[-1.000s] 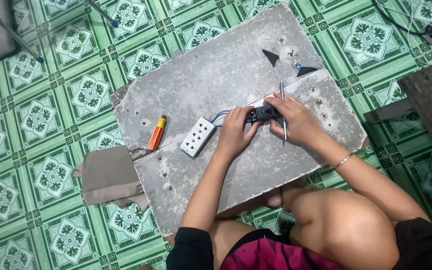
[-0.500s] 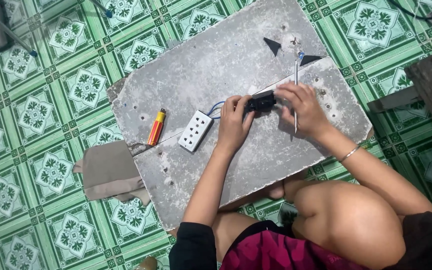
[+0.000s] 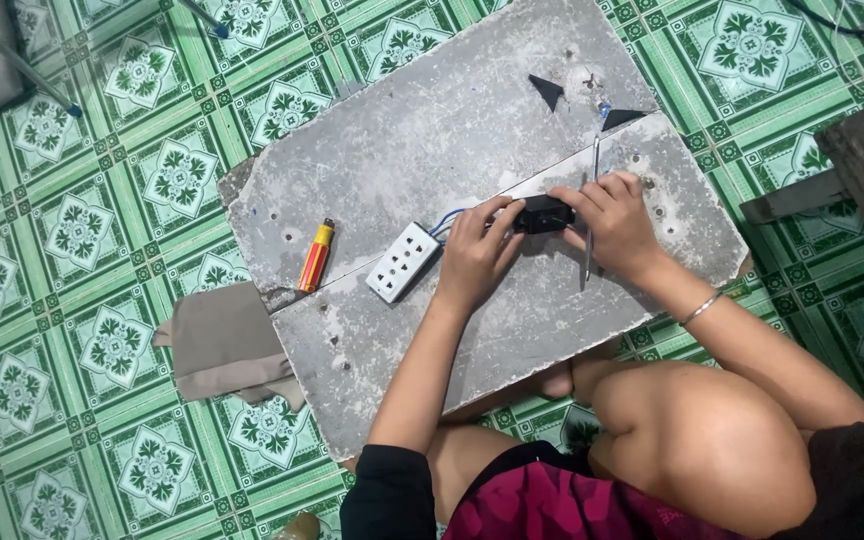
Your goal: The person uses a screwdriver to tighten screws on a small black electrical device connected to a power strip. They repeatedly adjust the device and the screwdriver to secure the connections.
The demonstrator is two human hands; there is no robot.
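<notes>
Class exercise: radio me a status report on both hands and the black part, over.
Left hand and right hand both grip the black part. Right hand also holds a thin metal tool. White socket strip lies left, wired. Nothing blocking.

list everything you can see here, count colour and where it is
grey concrete slab: one, two pieces joined along a seam, on the floor
green patterned tile floor: all around the slab
white multi-socket outlet block: one, on the slab, blue wires at its right end
small black boxy part: one, held between both hands
thin metal screwdriver: one, blue-tipped, in the right hand
red and yellow lighter: one, left of the outlet block
black triangular scraps: two, at the slab's far side
grey folded cloth: one, at the slab's left corner
left hand: on the black part
right hand: on the black part, bracelet on wrist
</notes>
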